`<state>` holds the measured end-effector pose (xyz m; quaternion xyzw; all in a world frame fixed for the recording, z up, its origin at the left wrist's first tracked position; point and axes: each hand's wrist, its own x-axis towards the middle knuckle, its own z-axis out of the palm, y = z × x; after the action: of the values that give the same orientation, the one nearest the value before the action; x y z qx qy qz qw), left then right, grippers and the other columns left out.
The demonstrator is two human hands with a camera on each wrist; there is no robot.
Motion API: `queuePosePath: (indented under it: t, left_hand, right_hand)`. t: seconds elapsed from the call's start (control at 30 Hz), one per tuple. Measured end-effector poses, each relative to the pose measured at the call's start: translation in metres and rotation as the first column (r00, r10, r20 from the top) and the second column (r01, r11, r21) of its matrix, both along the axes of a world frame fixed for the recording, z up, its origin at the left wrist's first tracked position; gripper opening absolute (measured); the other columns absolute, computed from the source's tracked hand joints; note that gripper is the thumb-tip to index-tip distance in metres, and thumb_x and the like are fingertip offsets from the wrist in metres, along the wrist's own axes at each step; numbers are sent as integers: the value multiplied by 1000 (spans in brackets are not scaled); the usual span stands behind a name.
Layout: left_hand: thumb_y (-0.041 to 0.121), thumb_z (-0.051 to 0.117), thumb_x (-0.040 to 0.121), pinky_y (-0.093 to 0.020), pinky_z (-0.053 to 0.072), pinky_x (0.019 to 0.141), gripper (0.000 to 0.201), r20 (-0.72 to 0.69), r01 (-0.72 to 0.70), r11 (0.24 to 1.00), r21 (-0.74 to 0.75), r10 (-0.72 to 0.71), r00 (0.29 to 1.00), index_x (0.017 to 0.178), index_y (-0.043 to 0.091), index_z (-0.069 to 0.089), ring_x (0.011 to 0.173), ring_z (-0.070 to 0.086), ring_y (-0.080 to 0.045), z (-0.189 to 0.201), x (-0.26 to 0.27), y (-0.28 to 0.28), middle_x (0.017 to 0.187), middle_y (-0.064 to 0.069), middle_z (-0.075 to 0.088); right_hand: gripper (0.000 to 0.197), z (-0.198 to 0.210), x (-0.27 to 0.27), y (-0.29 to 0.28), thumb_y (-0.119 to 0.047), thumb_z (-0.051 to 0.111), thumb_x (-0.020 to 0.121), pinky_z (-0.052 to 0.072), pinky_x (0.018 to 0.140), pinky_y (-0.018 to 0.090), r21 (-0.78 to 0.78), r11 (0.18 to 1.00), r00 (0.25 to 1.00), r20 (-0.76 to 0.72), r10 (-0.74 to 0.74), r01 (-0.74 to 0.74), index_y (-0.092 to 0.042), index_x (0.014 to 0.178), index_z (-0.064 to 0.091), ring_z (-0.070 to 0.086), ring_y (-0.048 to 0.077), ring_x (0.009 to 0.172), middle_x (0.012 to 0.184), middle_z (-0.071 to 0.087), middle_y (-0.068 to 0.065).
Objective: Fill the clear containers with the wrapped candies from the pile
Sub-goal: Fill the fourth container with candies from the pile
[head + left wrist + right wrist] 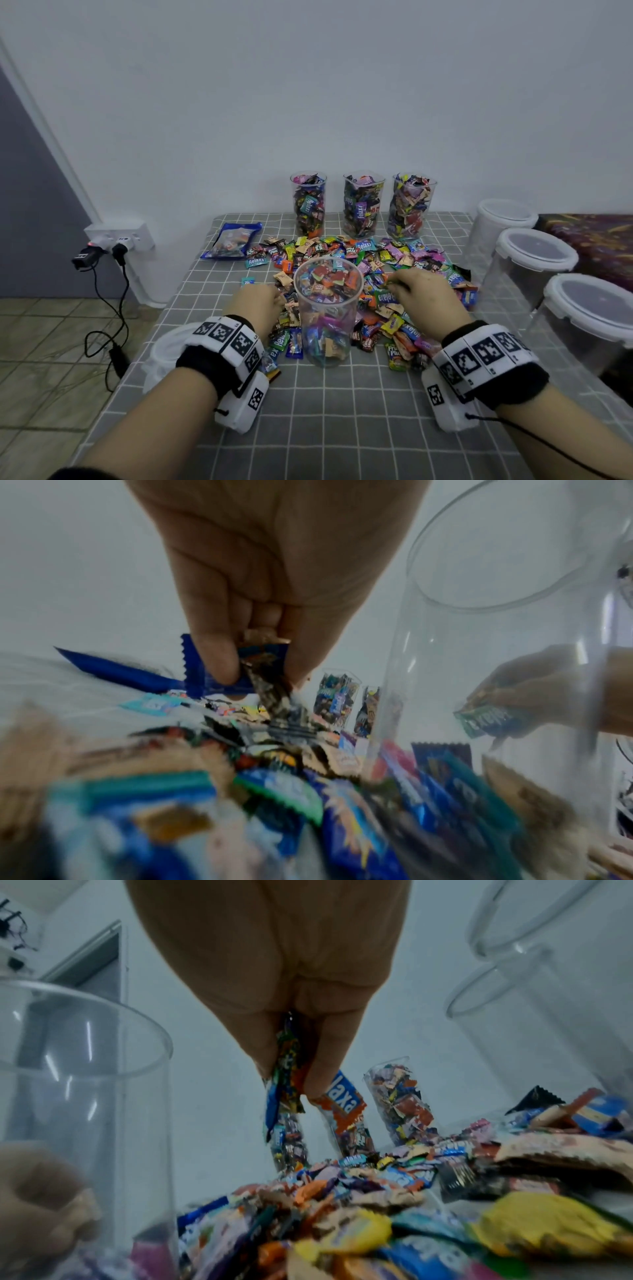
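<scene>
A clear cylinder container (pixel 327 308) stands in the middle of the candy pile (pixel 387 270), partly filled with wrapped candies. My left hand (pixel 263 305) is just left of it and pinches several wrapped candies (pixel 263 669), blue and brown, above the pile (pixel 274 777). My right hand (pixel 421 298) is just right of the container and pinches a bunch of colourful candies (pixel 284 1085) between thumb and fingers. Three full clear containers (pixel 361 205) stand in a row at the back, against the wall.
A blue candy bag (pixel 233 241) lies at the back left of the grey checked tablecloth (pixel 342 411). Three large lidded tubs (pixel 534 260) line the right edge. A white lid (pixel 164 349) lies under my left wrist. A wall socket with cables (pixel 113 246) is at left.
</scene>
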<state>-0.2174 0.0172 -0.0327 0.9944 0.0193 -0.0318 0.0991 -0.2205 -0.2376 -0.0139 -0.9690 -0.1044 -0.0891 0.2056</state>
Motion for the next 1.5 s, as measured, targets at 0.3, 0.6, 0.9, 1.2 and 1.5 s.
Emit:
queuePosePath:
  t: [0.3, 0.6, 0.9, 1.2, 1.5]
  left_hand:
    - [20, 51, 93, -23, 33, 52, 32, 220, -9, 975, -221, 59, 974, 63, 13, 45, 61, 49, -15, 26, -6, 15, 65, -2, 55]
    - [21, 59, 90, -29, 43, 70, 15, 300, 0, 941, -338, 108, 948, 90, 7, 65, 78, 57, -21, 45, -7, 16, 81, -5, 63]
    - [18, 59, 89, -27, 37, 67, 6, 296, -1, 938, -348, 111, 949, 88, 14, 63, 76, 54, -23, 47, -8, 16, 69, 1, 53]
    - [14, 60, 84, -36, 49, 71, 11, 321, 27, 909, -415, 119, 939, 75, 9, 61, 74, 58, -27, 49, -7, 13, 71, -7, 61]
    - [13, 61, 86, -49, 54, 75, 8, 425, 198, 754, -626, 117, 897, 82, 12, 68, 73, 65, -29, 67, -12, 2, 71, -4, 67]
  right_hand:
    - [22, 42, -8, 7, -19, 52, 95, 36, 73, 25, 204, 978, 990, 139, 22, -51, -10, 109, 66, 53, 17, 87, 97, 65, 5]
    - [22, 74, -29, 49, -18, 54, 95, 46, 83, 28, 276, 928, 951, 249, 183, -251, -10, 111, 67, 59, 15, 92, 100, 65, 1]
    - [22, 51, -28, 72, -17, 52, 95, 39, 83, 27, 51, 938, 928, 179, 328, -342, -10, 111, 66, 57, 21, 100, 105, 64, 5]
    - [32, 51, -28, 71, -14, 56, 89, 43, 95, 30, 92, 921, 922, 121, 367, -378, -18, 119, 65, 52, 14, 109, 127, 52, -1]
    - [95, 31, -30, 55, -36, 76, 75, 36, 92, 13, 598, 779, 928, -150, 340, -189, -23, 147, 17, 43, -12, 107, 132, 35, -15]
